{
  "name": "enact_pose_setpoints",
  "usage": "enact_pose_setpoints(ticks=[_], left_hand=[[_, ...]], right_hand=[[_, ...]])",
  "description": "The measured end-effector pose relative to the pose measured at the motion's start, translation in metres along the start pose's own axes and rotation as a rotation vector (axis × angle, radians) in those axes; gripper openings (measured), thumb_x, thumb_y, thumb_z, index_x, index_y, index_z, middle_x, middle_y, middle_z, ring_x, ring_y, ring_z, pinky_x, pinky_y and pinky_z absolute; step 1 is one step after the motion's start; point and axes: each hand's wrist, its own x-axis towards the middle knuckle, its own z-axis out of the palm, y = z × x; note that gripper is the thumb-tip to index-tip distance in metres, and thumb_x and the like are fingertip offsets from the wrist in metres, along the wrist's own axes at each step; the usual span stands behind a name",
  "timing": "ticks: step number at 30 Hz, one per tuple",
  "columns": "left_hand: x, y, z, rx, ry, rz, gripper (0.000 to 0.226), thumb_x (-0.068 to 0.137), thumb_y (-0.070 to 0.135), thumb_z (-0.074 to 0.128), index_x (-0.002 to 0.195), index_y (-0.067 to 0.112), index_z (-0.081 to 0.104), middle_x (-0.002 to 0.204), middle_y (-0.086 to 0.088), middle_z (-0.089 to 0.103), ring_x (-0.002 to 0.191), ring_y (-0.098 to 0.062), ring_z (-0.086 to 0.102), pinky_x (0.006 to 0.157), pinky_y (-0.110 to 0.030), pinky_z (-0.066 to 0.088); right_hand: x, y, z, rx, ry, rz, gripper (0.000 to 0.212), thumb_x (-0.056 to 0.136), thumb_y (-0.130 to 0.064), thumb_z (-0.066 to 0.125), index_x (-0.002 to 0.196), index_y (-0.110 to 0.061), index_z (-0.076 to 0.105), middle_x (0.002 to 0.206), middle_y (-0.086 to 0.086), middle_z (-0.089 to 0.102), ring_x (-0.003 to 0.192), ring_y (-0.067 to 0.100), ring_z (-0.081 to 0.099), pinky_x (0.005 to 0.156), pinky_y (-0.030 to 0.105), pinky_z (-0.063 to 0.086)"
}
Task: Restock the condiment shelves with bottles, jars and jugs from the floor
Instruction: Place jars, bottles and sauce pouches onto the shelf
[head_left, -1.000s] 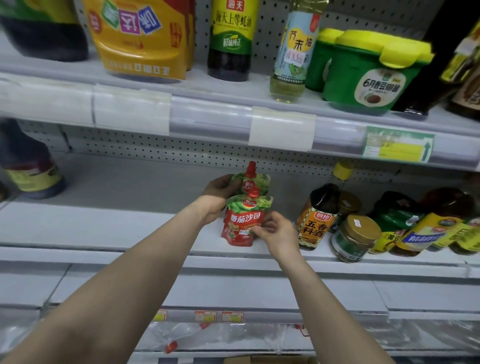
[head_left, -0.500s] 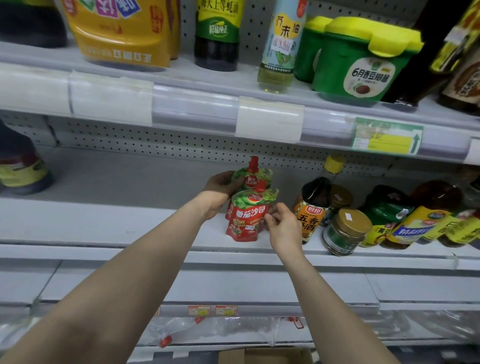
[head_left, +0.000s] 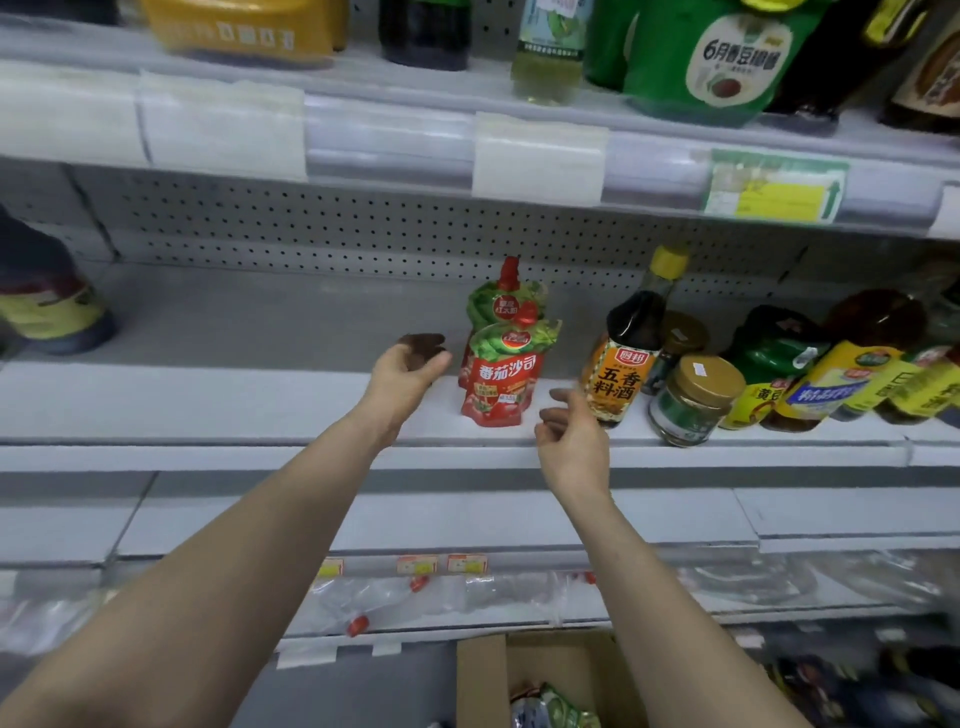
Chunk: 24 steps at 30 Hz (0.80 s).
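Two red and green ketchup pouches stand upright on the middle shelf (head_left: 208, 400), the front pouch (head_left: 501, 379) just ahead of the rear pouch (head_left: 501, 299). My left hand (head_left: 408, 374) hovers just left of them, fingers loosely curled, holding nothing. Low to their right, my right hand (head_left: 569, 434) hangs by the shelf edge with relaxed fingers, empty. Neither hand touches a pouch.
Right of the pouches stand a dark cooking-wine bottle (head_left: 626, 353), a gold-lidded jar (head_left: 693, 400) and several leaning bottles. Green tubs (head_left: 711, 57) and bottles fill the upper shelf. A cardboard box (head_left: 540, 680) with another pouch sits on the floor below.
Both hands let go of the pouches and drew back toward me, the left one to the left, the right one down to the shelf edge. The pouches stay standing.
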Motion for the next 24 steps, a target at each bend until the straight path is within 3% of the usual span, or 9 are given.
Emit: enact_pose_setpoints(ticks=[4, 9, 14, 20, 24], left_hand=[[-0.045, -0.017, -0.012, -0.055, 0.029, 0.015, 0.015, 0.094, 0.015, 0.065, 0.109, 0.013, 0.063, 0.106, -0.008, 0.064, 0.106, -0.028, 0.064, 0.097, -0.038, 0.054], [-0.111, -0.051, -0.01, -0.077, -0.176, -0.033, 0.01, 0.094, 0.004, 0.062, 0.101, 0.01, 0.065, 0.087, -0.008, 0.065, 0.084, -0.016, 0.064, 0.087, -0.03, 0.056], [-0.16, -0.105, 0.01, -0.004, -0.318, -0.167, 0.013, 0.094, 0.008, 0.064, 0.106, 0.011, 0.067, 0.099, -0.012, 0.067, 0.092, -0.018, 0.065, 0.088, -0.03, 0.056], [-0.194, -0.178, 0.045, 0.013, -0.407, -0.338, 0.015, 0.094, 0.009, 0.065, 0.105, 0.018, 0.067, 0.106, -0.01, 0.067, 0.101, -0.017, 0.064, 0.095, -0.033, 0.053], [-0.216, -0.233, 0.079, 0.063, -0.415, -0.426, 0.019, 0.093, 0.007, 0.064, 0.112, 0.012, 0.067, 0.112, -0.012, 0.069, 0.107, -0.02, 0.064, 0.096, -0.036, 0.052]], right_hand=[[-0.04, 0.016, 0.0, 0.063, 0.102, -0.037, 0.033, 0.096, -0.003, 0.058, 0.127, -0.015, 0.057, 0.105, -0.001, 0.067, 0.098, 0.016, 0.063, 0.091, 0.026, 0.048], [-0.09, 0.054, 0.007, 0.053, 0.071, -0.031, 0.029, 0.093, -0.001, 0.06, 0.121, -0.013, 0.062, 0.102, -0.002, 0.067, 0.096, 0.015, 0.064, 0.088, 0.025, 0.05], [-0.144, 0.113, 0.006, 0.032, -0.007, 0.102, 0.028, 0.092, 0.004, 0.06, 0.115, -0.011, 0.064, 0.106, 0.005, 0.07, 0.102, 0.021, 0.067, 0.097, 0.038, 0.054], [-0.184, 0.193, -0.007, -0.06, -0.04, 0.276, 0.025, 0.091, 0.002, 0.062, 0.114, -0.009, 0.066, 0.106, 0.005, 0.073, 0.104, 0.02, 0.068, 0.099, 0.039, 0.052], [-0.199, 0.254, -0.008, -0.089, -0.097, 0.377, 0.022, 0.091, 0.0, 0.065, 0.113, -0.006, 0.067, 0.107, 0.008, 0.074, 0.104, 0.024, 0.068, 0.098, 0.044, 0.052]])
